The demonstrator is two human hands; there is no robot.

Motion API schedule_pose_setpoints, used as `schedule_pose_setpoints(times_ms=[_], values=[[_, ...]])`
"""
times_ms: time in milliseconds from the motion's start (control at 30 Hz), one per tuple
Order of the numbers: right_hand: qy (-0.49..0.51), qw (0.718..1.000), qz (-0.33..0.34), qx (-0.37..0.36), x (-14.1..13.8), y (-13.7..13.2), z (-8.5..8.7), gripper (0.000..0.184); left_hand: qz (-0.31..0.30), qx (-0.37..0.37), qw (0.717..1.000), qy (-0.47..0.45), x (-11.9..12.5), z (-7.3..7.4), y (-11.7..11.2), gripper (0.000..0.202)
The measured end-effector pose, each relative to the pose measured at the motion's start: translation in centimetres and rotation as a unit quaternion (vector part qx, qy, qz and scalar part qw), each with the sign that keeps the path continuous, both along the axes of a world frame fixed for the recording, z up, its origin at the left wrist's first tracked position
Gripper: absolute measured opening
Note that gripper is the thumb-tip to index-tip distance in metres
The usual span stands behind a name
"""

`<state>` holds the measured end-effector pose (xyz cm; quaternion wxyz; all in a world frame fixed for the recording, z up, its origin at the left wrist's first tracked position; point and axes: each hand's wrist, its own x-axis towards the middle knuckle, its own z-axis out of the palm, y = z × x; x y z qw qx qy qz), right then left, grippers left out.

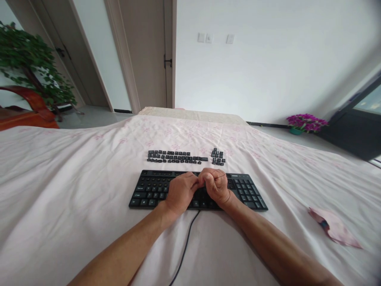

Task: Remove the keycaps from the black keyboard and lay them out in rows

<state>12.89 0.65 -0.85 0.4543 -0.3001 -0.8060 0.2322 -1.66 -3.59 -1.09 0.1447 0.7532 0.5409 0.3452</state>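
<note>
A black computer keyboard (pixel 247 190) lies on the bed-like surface in front of me, with bare key sockets along its upper rows and keycaps on its lower left and number pad. Over its middle my left hand (pixel 182 191) rests with its fingers closed, their tips meeting my other hand. My right hand (pixel 214 184) is curled into a fist just above the keys; whatever either hand grips is hidden. Beyond the keyboard, loose black keycaps (pixel 175 157) lie in several rows, and a smaller group of keycaps (pixel 218 157) sits to their right.
A black cable (pixel 188 240) runs from the keyboard toward me. The pale flowered cloth (pixel 89 190) is wrinkled. On the right lies a crumpled pink cloth (pixel 335 228). Farther off are a wooden chair (pixel 32 107), a leafy plant (pixel 28 59) and purple flowers (pixel 306 122).
</note>
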Motion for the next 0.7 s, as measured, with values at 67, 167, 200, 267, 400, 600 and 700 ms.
schedule_pose_setpoints(times_ms=[67,167,200,267,400,600,700], values=[[0.016,1.000,0.002,-0.010,-0.1,-0.1,0.0,0.055,0.000,-0.014,1.000,-0.013,-0.1,-0.1,0.2,0.028],[0.036,0.999,0.007,-0.001,-0.1,-0.2,0.5,0.057,-0.013,-0.042,0.998,-0.046,-0.4,-0.2,0.7,0.015],[0.038,0.999,0.005,0.014,-0.1,-0.2,1.0,0.057,-0.023,-0.052,0.996,-0.062,-0.6,-0.2,0.9,0.010],[0.009,0.999,-0.001,0.053,0.1,-0.1,2.2,0.054,-0.037,-0.065,0.992,-0.104,-1.1,-0.2,1.2,0.012],[-0.154,0.988,-0.014,0.016,0.6,0.1,4.9,0.039,-0.002,-0.061,0.984,-0.168,-1.9,-0.3,1.6,0.022],[-0.321,0.940,-0.053,-0.107,0.6,-0.7,5.4,0.030,0.019,-0.043,0.992,-0.121,-2.8,0.0,1.9,0.024],[-0.364,0.920,-0.059,-0.133,0.3,-1.4,4.9,0.021,0.018,-0.050,0.993,-0.109,-3.1,-0.1,2.1,0.024]])
